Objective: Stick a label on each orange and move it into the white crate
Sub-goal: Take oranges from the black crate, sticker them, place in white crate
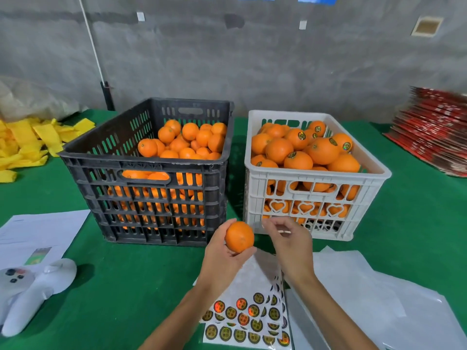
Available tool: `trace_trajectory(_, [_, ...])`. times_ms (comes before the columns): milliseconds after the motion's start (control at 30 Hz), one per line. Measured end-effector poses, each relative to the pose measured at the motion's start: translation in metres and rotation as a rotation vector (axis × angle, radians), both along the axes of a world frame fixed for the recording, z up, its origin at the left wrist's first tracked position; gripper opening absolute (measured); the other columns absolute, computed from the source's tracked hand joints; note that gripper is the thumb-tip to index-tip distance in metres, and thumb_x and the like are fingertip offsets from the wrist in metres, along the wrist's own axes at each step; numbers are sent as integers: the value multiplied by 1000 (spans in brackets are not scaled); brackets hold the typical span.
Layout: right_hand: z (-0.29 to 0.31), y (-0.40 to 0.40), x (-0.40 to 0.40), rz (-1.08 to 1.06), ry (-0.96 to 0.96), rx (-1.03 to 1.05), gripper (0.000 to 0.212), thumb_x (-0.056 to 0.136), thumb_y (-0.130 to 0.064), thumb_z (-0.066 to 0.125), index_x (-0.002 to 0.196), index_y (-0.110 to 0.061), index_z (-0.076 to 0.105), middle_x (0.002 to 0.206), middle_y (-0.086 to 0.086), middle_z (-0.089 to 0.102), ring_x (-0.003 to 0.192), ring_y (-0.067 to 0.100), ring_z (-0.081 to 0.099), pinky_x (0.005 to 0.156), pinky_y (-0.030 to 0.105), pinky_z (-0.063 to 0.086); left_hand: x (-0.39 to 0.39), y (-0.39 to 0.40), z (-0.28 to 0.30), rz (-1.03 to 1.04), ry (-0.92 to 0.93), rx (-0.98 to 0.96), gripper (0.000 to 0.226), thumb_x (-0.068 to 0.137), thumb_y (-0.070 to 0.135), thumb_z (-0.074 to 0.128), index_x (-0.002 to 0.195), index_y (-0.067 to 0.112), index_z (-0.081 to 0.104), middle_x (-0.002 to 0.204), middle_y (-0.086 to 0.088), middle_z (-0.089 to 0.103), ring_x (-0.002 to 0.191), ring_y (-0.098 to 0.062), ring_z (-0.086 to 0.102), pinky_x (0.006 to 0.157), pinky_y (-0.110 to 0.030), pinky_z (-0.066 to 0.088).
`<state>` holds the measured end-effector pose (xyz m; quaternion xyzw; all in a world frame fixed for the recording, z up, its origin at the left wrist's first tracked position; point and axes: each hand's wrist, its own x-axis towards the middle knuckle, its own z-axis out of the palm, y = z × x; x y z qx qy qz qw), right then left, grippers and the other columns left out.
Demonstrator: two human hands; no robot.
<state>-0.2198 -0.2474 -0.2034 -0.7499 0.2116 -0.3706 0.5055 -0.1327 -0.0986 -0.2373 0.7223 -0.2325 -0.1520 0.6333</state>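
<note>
Two crates stand side by side, a black crate (149, 173) and a white crate (313, 188), both holding many oranges; several label sheets (247, 317) lie below. The left hand (225, 256) grips one orange (239, 236) before the crates; the right hand (288, 238) hovers just beside it, fingers loosely curled, whether pinching a label I cannot tell.

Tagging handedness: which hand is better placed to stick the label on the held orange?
Right hand, likely: it is free beside the orange, above the label sheet. The left hand grips the orange.

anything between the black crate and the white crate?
Nothing. In the head view a narrow strip of bare green tablecloth separates the black crate from the white crate; they stand apart, not touching.
</note>
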Motion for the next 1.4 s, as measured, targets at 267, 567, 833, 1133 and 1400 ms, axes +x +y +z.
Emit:
trace_trajectory(267, [58, 18, 10, 10, -111, -196, 20, 90, -48, 74, 96, -29, 79, 108, -19, 68, 108, 7, 64, 92, 33, 56, -1, -30, 58, 24, -194, -164, 80, 86, 3, 82, 141, 50, 49, 139, 20, 49, 120, -9, 66, 92, -21, 58])
trace_trajectory(567, [162, -38, 23, -335, -2, -661, 61, 93, -48, 69, 144, -19, 54, 136, -2, 63, 123, 16, 59, 100, 31, 52, 29, -100, 191, -96, -763, -33, 81, 98, -2, 56, 161, 42, 28, 165, 18, 19, 145, -6, 40, 116, -34, 45])
trace_trajectory(833, [201, -91, 46, -285, 106, -716, 54, 99, -39, 65, 144, -11, 57, 150, 5, 55, 142, 22, 47, 120, 38, 34, 96, -112, 260, -55, -963, 479, 55, 104, 23, 59, 157, 28, 43, 158, -1, 44, 138, -26, 53, 109, -44, 48])
trace_trajectory(1133, [168, -32, 79, 211, -6, -565, 30, 101, -36, 63, 129, -27, 70, 121, -8, 70, 115, 7, 62, 101, 35, 51, 196, 6, 254, -83, -273, 1503, 110, 88, 92, 26, 163, 11, 34, 170, -15, 27, 151, -40, 35, 117, -52, 37])
trace_trajectory(1400, [142, -12, 88, 279, -15, -510, 20, 100, -27, 65, 117, -27, 76, 113, -20, 70, 110, -5, 60, 93, 25, 52, 255, 83, 227, -63, -128, 1765, 53, 102, 42, 65, 146, 12, 60, 154, -6, 54, 142, -23, 52, 114, -37, 44])
